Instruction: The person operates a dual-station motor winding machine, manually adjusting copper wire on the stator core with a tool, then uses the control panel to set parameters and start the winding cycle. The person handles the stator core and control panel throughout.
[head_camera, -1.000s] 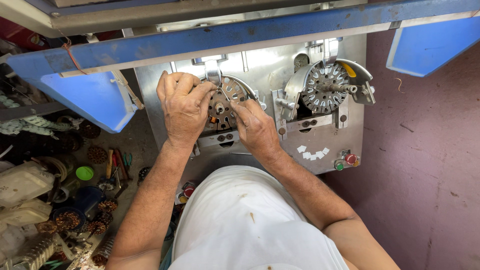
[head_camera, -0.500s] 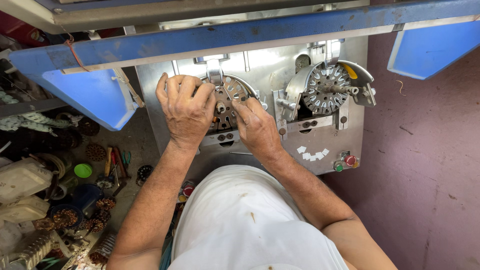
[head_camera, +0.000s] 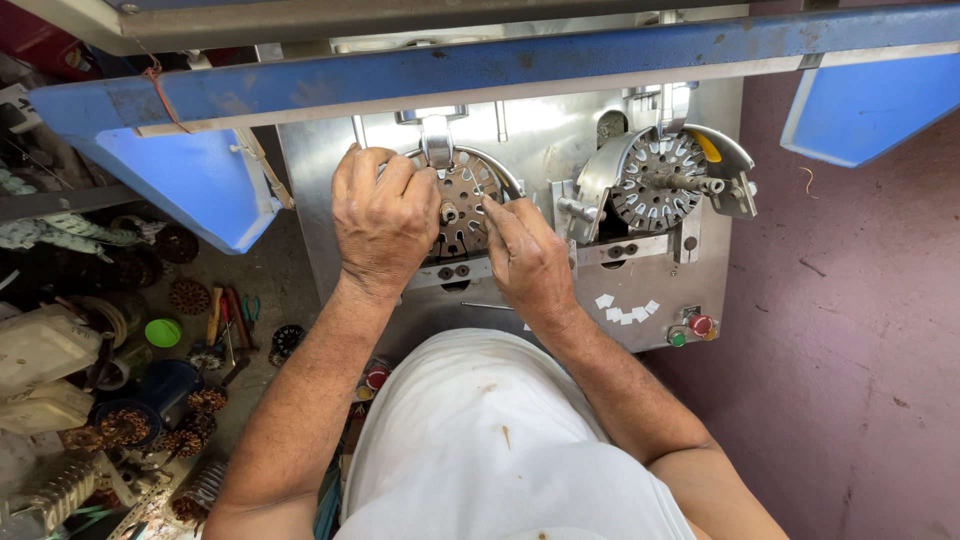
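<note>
Stator disc (head_camera: 462, 205), a round slotted metal piece, is sitting on the left station of the steel machine panel (head_camera: 520, 150), under a blue frame bar (head_camera: 500, 62). A second slotted disc (head_camera: 655, 180) is sitting on the right station, well apart from both hands.

Compared with a moment ago, the left hand (head_camera: 382, 222) is lying more over the left edge of the disc, and more of the disc face is showing between the two hands. I judge that the person is now pressing the piece in its holder rather than turning it, but this is only my reading.

The left fingers (head_camera: 395, 175) are lying close together, curled over the upper left rim and touching it. The right hand (head_camera: 528, 262) is resting at the lower right of the disc; its index finger (head_camera: 492, 212) is stretching out and touching the slotted face near the hub, and the other fingers are folding under. Whether it is pinching something, I cannot tell.
</note>
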